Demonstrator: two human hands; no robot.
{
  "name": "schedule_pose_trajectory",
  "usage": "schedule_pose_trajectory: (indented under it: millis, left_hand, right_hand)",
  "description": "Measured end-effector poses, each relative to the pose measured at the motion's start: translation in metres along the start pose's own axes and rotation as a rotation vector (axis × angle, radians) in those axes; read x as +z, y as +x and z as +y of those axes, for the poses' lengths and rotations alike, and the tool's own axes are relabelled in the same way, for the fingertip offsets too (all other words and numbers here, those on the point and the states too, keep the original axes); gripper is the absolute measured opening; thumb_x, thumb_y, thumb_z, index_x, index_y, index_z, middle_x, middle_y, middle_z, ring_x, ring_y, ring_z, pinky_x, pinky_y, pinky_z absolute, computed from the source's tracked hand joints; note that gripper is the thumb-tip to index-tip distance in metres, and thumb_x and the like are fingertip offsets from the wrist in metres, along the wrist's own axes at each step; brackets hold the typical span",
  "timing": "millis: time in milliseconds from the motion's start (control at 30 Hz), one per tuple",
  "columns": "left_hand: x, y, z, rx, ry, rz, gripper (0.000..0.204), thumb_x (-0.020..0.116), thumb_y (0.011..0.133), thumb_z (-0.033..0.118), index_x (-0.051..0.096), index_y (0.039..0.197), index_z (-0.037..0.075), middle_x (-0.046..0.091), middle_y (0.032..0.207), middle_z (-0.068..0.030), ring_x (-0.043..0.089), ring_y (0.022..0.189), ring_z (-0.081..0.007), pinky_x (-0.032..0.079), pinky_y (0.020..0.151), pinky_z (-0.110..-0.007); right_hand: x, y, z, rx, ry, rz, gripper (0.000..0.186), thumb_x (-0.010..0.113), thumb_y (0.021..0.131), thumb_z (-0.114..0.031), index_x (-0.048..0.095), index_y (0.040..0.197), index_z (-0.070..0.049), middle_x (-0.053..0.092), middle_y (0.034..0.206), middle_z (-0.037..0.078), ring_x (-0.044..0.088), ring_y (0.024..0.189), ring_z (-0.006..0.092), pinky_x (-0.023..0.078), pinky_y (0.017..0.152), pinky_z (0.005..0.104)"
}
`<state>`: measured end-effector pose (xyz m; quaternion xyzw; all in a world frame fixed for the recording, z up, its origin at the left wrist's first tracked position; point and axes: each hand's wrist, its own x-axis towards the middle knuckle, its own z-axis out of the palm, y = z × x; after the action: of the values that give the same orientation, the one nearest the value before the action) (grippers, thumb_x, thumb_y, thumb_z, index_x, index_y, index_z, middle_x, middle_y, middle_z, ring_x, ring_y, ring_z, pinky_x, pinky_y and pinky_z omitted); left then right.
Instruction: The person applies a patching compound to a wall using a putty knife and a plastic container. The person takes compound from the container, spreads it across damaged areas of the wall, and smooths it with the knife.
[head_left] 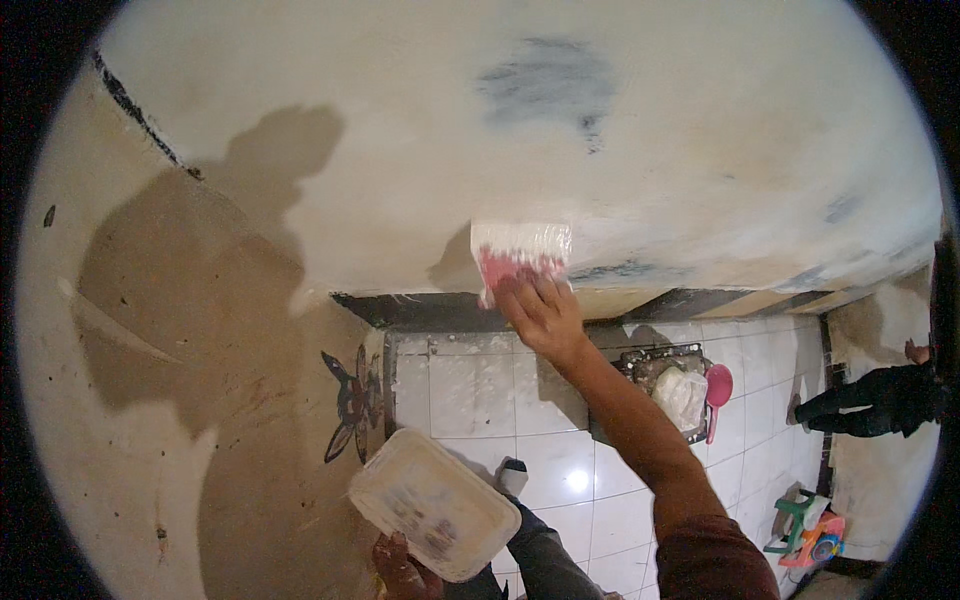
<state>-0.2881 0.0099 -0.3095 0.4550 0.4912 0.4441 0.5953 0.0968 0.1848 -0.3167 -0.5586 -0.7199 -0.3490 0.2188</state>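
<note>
My right hand (545, 315) is closed around a pinkish-red putty spreader (503, 268). White paste coats its wide blade, which is against or very close to the pale wall (700, 130). Grey smeared patches (545, 80) mark the wall above and to the right of it. Low on the left, my left hand (405, 570) grips the lower edge of a shallow rectangular plastic tub (497, 515). Whitish residue and dark smudges show inside the tub; some of my left fingers are hidden beneath it.
White floor tiles (470, 395) carry pale spatters. A dark tray (640, 362) holds a white plastic bag (680, 398), beside a pink dipper (718, 385). Farther right are a green and orange object (805, 530) and another person (870, 400). A brown side wall (250, 400) stands left.
</note>
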Motion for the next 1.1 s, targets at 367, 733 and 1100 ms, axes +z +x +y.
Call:
schedule_pose_trajectory:
  millis: [367, 733, 1100]
  left_hand:
    - [0.005, -0.011, -0.014, 0.045, 0.708, 0.072, 0.054, 0.066, 0.084, 0.025, 0.045, 0.127, -0.001, 0.055, 0.122, -0.0183, 0.055, 0.11, -0.0332, 0.046, 0.093, -0.051]
    - [0.058, 0.022, 0.04, -0.422, -0.426, 0.189, 0.059, 0.07, 0.082, 0.025, 0.044, 0.128, 0.0, 0.056, 0.12, -0.0195, 0.057, 0.107, -0.0339, 0.046, 0.091, -0.05]
    - [0.051, 0.04, 0.041, -0.366, -0.38, 0.169, 0.058, 0.068, 0.083, 0.026, 0.044, 0.129, 0.0, 0.055, 0.122, -0.0187, 0.056, 0.109, -0.034, 0.047, 0.092, -0.049]
  right_hand:
    - [-0.05, 0.161, 0.019, -0.781, -0.146, -0.154, 0.025, 0.062, 0.074, -0.024, 0.067, 0.093, -0.008, 0.065, 0.097, 0.006, 0.058, 0.099, 0.0234, 0.046, 0.092, 0.036]
    - [-0.108, 0.107, 0.149, -0.418, -0.023, -0.363, 0.04, 0.059, 0.083, -0.01, 0.058, 0.123, -0.013, 0.057, 0.124, 0.008, 0.053, 0.118, 0.0236, 0.045, 0.102, 0.0345]
    - [-0.162, 0.025, 0.113, 0.376, -0.255, 0.402, 0.016, 0.066, 0.073, -0.002, 0.052, 0.065, -0.004, 0.056, 0.072, 0.009, 0.052, 0.063, 0.026, 0.043, 0.059, 0.0377]
